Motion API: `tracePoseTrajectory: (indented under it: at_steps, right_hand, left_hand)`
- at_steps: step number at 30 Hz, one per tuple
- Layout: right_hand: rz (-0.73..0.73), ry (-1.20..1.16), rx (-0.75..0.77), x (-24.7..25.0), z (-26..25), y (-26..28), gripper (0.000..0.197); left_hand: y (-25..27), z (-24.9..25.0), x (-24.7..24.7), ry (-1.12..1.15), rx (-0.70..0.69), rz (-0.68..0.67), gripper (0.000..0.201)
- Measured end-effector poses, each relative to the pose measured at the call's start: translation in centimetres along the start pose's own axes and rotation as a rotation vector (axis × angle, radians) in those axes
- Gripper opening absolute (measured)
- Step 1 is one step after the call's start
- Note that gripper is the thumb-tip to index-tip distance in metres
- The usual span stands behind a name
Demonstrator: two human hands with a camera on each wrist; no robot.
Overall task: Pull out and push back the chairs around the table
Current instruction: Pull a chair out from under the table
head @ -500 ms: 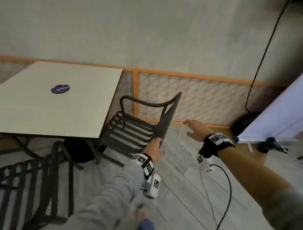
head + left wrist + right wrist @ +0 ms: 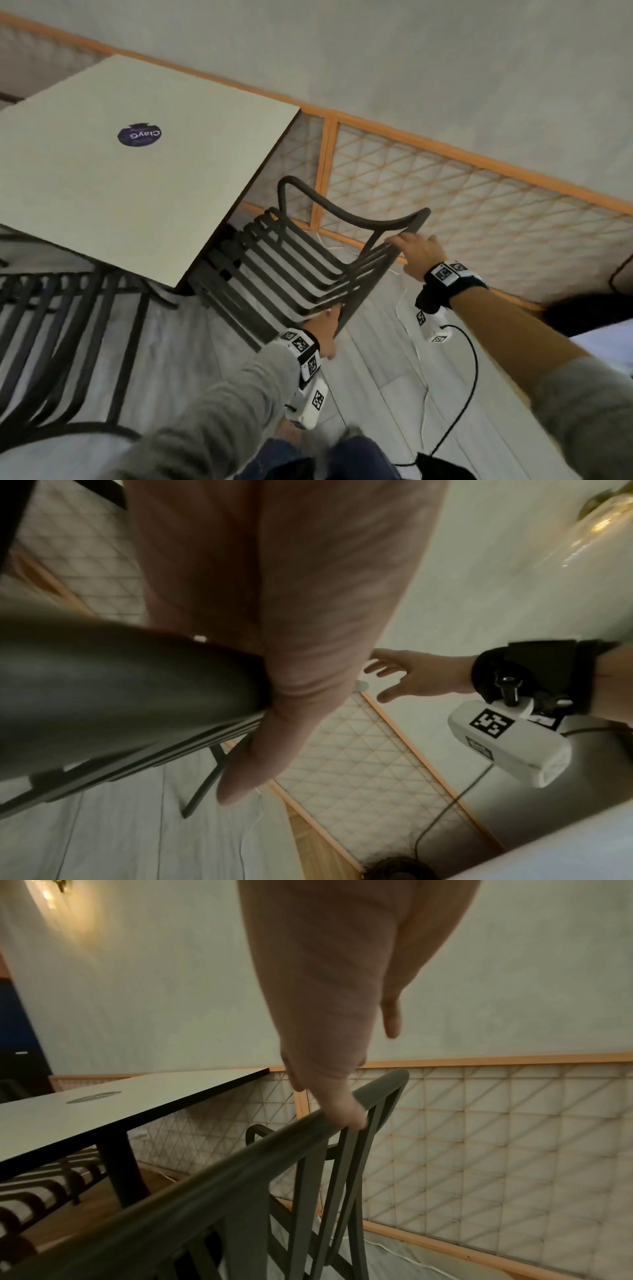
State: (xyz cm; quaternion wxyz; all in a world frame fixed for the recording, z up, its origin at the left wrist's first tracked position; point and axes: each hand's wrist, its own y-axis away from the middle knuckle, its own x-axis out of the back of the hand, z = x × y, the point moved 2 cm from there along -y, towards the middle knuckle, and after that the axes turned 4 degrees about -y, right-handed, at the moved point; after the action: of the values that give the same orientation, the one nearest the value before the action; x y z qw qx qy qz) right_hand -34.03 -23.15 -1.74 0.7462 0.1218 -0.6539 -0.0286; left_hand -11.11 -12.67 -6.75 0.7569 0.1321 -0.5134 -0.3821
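Observation:
A dark slatted chair (image 2: 352,216) stands at the right side of the pale square table (image 2: 102,192), its seat front under the table edge. My left hand (image 2: 327,330) grips the near end of the chair's back rail (image 2: 120,685), fingers wrapped round it and thumb (image 2: 246,772) pointing down. My right hand (image 2: 419,248) rests on the far end of the same top rail. In the right wrist view its fingertips (image 2: 346,1115) touch the rail (image 2: 240,1172) with the fingers nearly straight. The left wrist view shows the right hand (image 2: 411,677) with its fingers spread.
A second dark slatted chair (image 2: 51,342) stands at the table's near side, lower left. An orange-framed lattice panel (image 2: 445,192) runs along the wall just behind the chair. A black cable (image 2: 474,370) trails over the grey plank floor, and a white sheet (image 2: 609,346) lies at the right.
My right hand has moved left from the open air beside the chair onto its top rail. My left hand keeps its hold on the rail. The head view has tilted.

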Motion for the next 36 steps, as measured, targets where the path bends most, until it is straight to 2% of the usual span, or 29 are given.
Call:
tracePoseTrajectory:
  at_steps: [2, 5, 8, 10, 12, 14, 18, 23, 28, 36]
  right_hand:
    - [0.012, 0.100, -0.021, -0.6, 1.8, -2.5, 0.062]
    - [-0.063, 0.165, 0.022, -2.1, 4.6, -5.5, 0.054]
    - [-0.100, 0.220, 0.133, -3.2, 7.2, -8.4, 0.048]
    - [-0.071, 0.227, 0.229, -3.4, 8.5, -9.9, 0.032]
    - [-0.071, 0.213, 0.324, -3.5, 9.6, -10.9, 0.021]
    - [-0.046, 0.225, 0.411, -3.7, 10.6, -11.7, 0.020]
    - [-0.016, 0.264, 0.480, -3.6, 13.7, -13.4, 0.023]
    - [-0.034, 0.263, 0.492, -2.7, 17.1, -15.7, 0.019]
    - [-0.027, 0.237, 0.501, -2.2, 17.0, -17.9, 0.020]
    - [-0.004, 0.146, 0.490, -0.9, 14.3, -23.7, 0.026]
  left_hand:
    - [-0.3, -0.1, -0.1, 0.124, 0.017, -0.038, 0.106]
    - [-0.4, -0.2, -1.1, 0.298, 0.070, 0.006, 0.093]
    - [-0.6, 0.0, -2.2, 0.413, 0.141, 0.105, 0.089]
    - [-1.5, -0.5, -3.3, 0.424, 0.184, 0.169, 0.088]
    - [-1.9, -0.5, -3.8, 0.456, 0.189, 0.200, 0.092]
    - [-2.7, -0.2, -4.2, 0.477, 0.203, 0.217, 0.095]
    - [-3.3, 4.6, -3.7, 0.514, 0.238, 0.192, 0.092]
    - [-4.7, 10.4, -2.1, 0.526, 0.297, 0.168, 0.089]
    - [-6.9, 10.4, -2.1, 0.587, 0.274, 0.237, 0.093]
    - [-9.2, 8.8, 1.3, 0.626, 0.390, 0.304, 0.094]
